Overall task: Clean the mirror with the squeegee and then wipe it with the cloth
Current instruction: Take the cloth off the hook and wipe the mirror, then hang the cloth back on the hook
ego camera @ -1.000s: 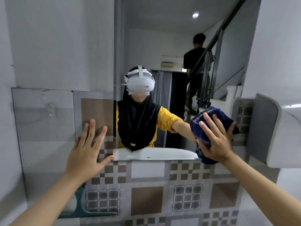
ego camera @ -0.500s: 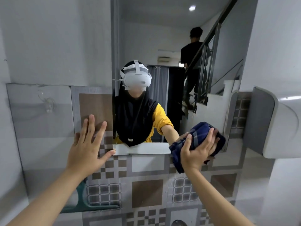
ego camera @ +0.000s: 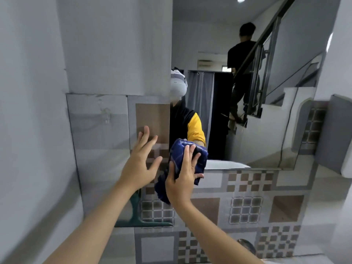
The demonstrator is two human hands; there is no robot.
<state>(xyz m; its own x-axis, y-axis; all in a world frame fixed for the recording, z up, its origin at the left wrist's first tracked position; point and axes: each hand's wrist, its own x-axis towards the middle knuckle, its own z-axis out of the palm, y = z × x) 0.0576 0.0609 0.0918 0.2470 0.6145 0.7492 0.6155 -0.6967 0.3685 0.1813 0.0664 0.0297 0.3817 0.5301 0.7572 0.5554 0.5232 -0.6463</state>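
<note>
The mirror hangs on the tiled wall ahead. My right hand holds a bunched dark blue cloth pressed against the mirror's lower left corner. My left hand is flat on the tiled wall just left of the mirror, fingers spread, holding nothing. A green squeegee rests low against the wall below my left forearm, partly hidden by it.
The mirror reflects a person in a black and yellow top with a white headset, another person on a staircase with a metal railing, and a curtain. A white fixture juts out at the right. A metal fitting shows at the bottom.
My right hand has dragged the cloth leftward along the bottom of the mirror, from its right side to its lower left corner. My left hand stays on the wall. The view has swung right.
</note>
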